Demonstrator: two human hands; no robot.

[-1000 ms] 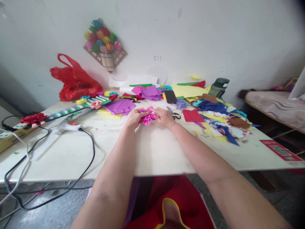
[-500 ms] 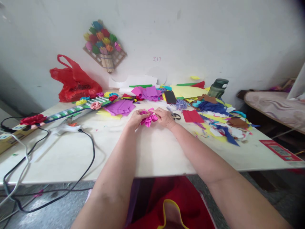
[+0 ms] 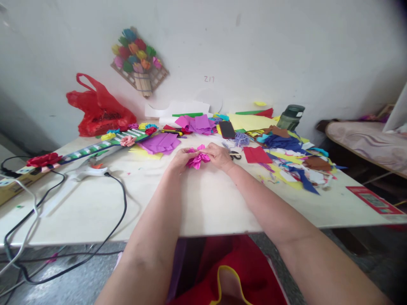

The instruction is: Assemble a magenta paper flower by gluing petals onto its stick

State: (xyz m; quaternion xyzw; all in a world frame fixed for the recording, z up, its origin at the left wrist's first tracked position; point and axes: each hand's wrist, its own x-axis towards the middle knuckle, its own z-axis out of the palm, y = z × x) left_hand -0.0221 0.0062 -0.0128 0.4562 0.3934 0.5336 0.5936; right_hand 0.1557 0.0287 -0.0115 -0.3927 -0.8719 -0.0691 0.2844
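A crumpled pink paper flower (image 3: 199,159) is held just above the middle of the table. My left hand (image 3: 182,160) pinches its left side, the fingers closed on the paper. From the right, my right hand (image 3: 218,156) grips the flower's upper right edge with closed fingertips. Behind the right hand lie scissors (image 3: 235,156), their dark handles partly in view. A red paper piece (image 3: 257,155) rests to the right of them, and purple paper sheets (image 3: 161,143) lie to the left beyond my left hand.
On the white table (image 3: 152,207), a glue gun (image 3: 87,170) with a looping black cable sits left. Behind are a red bag (image 3: 100,108), a phone (image 3: 227,129) and a green bottle (image 3: 291,117). Colourful paper scraps (image 3: 282,144) are heaped right.
My right hand's fingers have shifted slightly left over the flower's upper edge. The flower has turned a little, and my left hand stays nearly in place.
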